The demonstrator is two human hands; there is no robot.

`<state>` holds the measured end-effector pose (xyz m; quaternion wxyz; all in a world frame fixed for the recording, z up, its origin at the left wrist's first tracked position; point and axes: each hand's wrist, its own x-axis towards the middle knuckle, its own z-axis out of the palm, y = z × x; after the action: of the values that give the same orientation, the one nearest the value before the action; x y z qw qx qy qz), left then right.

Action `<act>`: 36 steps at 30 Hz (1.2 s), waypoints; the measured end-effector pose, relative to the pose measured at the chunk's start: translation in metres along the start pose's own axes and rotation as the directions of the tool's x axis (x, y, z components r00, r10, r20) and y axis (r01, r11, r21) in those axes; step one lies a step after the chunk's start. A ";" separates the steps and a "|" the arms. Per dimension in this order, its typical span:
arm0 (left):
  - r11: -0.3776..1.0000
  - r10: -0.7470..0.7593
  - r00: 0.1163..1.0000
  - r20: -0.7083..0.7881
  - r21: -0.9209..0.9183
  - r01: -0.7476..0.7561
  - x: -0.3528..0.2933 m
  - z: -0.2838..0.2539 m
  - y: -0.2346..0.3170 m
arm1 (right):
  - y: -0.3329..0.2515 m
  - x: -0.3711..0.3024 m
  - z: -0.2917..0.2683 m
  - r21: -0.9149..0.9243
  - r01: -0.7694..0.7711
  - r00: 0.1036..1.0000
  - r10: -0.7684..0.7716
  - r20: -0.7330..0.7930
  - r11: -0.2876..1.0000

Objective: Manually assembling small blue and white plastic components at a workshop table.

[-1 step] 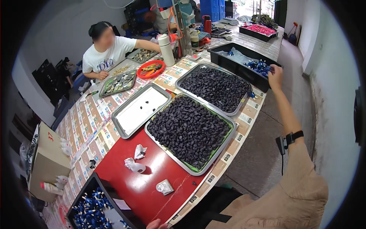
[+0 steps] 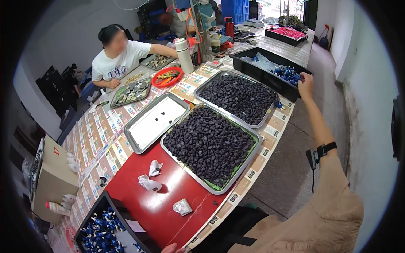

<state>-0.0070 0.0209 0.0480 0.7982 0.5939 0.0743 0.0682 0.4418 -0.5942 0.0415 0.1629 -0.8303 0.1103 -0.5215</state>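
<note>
My right hand [image 2: 304,80] reaches the black bin [image 2: 270,76] of blue parts [image 2: 287,74] at upper right, fingers' grip unclear; both trays stay full.

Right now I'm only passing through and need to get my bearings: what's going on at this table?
The person wearing the camera stretches their right hand to the rim of a black bin holding blue parts. Their left hand barely shows at the near table edge. Two metal trays heaped with small dark pieces sit in front, beside a nearly empty tray. Across the table, a co-worker sits by smaller trays.
</note>
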 end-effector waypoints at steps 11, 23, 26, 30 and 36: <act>0.958 0.226 0.941 -0.251 0.233 -0.168 -0.002 -0.041 0.040 | 0.077 0.008 0.034 0.004 0.405 0.895 -0.397 0.206 0.915; 0.376 0.217 0.913 -0.344 0.893 0.248 -0.001 -0.150 0.064 | -0.165 -0.180 -0.013 0.610 -0.367 0.580 -0.340 0.740 0.702; 0.314 0.097 0.959 -0.268 0.922 0.226 0.020 -0.156 0.050 | -0.215 -0.190 -0.030 0.657 -0.394 0.533 -0.422 0.733 0.642; 0.068 0.168 0.985 0.030 0.997 -0.042 0.039 -0.163 0.036 | -0.268 -0.200 -0.053 0.747 -0.336 0.490 -0.571 0.659 0.573; 0.240 -0.137 0.980 -0.143 0.955 0.173 0.048 -0.168 0.028 | -0.307 -0.219 -0.070 0.771 0.112 0.471 -0.717 0.514 0.627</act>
<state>0.0059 0.1960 0.0249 0.2727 0.9450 0.1702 -0.0611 0.2882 -0.2442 0.0064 0.3238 -0.8564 -0.3826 -0.1240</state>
